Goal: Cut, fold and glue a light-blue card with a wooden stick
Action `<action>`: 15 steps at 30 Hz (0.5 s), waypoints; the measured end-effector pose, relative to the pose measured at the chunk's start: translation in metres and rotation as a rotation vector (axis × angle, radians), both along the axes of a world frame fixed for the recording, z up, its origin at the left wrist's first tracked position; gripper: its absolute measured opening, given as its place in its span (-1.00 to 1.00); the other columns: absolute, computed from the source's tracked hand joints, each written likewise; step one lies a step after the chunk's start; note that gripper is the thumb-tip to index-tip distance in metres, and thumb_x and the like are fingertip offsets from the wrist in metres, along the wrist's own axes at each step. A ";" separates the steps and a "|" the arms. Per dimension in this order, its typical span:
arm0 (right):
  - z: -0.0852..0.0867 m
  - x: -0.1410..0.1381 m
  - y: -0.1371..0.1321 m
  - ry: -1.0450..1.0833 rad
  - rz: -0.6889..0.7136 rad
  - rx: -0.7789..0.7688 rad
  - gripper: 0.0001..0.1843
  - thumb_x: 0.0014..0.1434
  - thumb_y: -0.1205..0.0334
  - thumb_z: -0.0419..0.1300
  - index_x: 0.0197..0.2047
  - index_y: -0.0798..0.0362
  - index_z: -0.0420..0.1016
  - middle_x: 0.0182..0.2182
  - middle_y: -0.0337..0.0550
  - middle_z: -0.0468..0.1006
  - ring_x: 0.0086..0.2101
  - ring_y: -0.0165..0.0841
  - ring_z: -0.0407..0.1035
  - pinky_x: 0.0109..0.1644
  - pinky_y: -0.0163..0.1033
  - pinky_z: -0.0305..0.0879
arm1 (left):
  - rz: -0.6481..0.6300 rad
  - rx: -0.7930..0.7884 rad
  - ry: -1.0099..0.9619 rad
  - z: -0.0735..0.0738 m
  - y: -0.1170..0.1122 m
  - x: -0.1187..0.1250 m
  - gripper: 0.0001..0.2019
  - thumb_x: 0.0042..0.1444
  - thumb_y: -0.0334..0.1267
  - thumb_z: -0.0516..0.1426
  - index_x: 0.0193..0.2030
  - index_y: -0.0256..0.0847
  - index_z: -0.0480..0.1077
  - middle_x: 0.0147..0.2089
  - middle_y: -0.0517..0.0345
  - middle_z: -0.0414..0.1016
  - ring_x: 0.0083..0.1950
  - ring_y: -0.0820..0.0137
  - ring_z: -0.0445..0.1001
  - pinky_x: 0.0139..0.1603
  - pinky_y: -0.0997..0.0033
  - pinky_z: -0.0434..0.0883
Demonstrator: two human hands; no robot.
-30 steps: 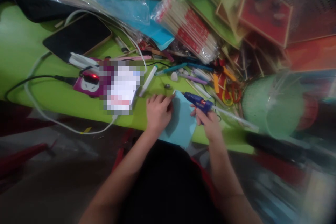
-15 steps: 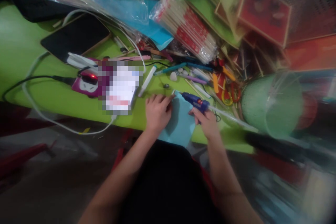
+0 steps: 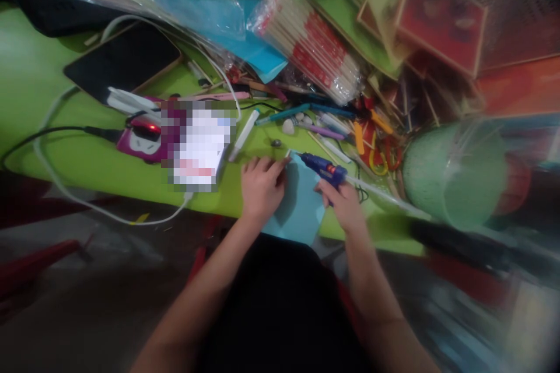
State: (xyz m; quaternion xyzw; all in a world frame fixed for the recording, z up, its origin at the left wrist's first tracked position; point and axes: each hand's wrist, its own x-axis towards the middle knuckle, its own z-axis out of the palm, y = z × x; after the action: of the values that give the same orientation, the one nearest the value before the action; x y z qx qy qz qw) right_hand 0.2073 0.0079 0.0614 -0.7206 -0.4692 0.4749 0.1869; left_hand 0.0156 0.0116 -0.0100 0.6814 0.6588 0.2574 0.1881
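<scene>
My right hand (image 3: 343, 201) is wrapped round a blue glue gun (image 3: 326, 169), its nozzle pointing left over the top of a light blue sheet of paper (image 3: 301, 204). A long pale glue stick (image 3: 385, 195) runs out of the gun's back end towards the right. At the paper's left edge, my left hand (image 3: 263, 186) is closed, fingers bent, gripping the sheet near its upper left corner. A small whitish bit shows by its fingertips, too small to name. The sheet's lower end reaches the table's front edge, against my dark clothing.
Left on the green table (image 3: 227, 186) are a lit phone (image 3: 201, 145), a purple power strip (image 3: 146, 143), cables and a black tablet (image 3: 125, 61). Behind lie a white marker (image 3: 245, 134), pens, scissors (image 3: 380, 154) and bagged sticks (image 3: 310, 46). A green bucket (image 3: 450, 175) stands right.
Both hands, the glue gun and the paper hold nearly the same positions. The view has shifted very slightly.
</scene>
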 end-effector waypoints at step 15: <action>0.002 0.009 -0.004 0.018 -0.030 0.026 -0.52 0.19 -0.25 0.25 -0.49 -0.02 0.46 -0.71 -0.32 0.31 -0.55 -0.36 0.31 -0.30 -0.18 0.35 | 0.000 -0.008 -0.013 0.000 0.000 -0.001 -0.68 0.26 -0.37 0.17 0.06 0.02 0.62 -0.23 0.07 0.58 -0.13 0.16 0.46 -0.14 0.17 0.21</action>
State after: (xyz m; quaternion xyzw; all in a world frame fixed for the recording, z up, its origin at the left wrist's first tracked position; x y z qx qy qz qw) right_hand 0.2162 0.0036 0.0636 -0.7207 -0.4629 0.4725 0.2076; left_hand 0.0148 0.0118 -0.0100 0.6792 0.6585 0.2592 0.1949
